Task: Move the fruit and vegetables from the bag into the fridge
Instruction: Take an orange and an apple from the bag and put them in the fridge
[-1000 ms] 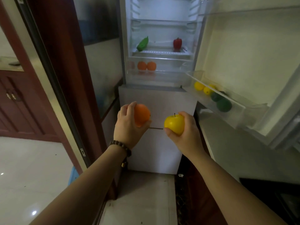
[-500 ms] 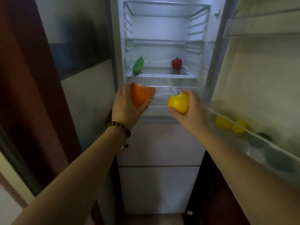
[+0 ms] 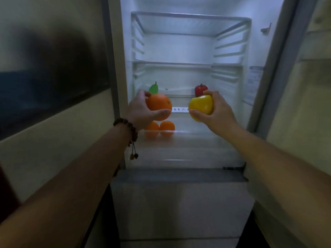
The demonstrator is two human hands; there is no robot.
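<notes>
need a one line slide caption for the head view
Left hand holds an orange, right hand a yellow apple, before the open fridge.

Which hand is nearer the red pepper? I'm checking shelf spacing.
Right. The right hand, holding the yellow apple, is just below the red pepper; the left hand is far to its left.

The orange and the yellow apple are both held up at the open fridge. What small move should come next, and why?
Probably lower the left hand and set its orange beside the two oranges already lying just below it. That keeps like with like, and there looks to be free space to their right. The right hand can then place the yellow apple.
</notes>
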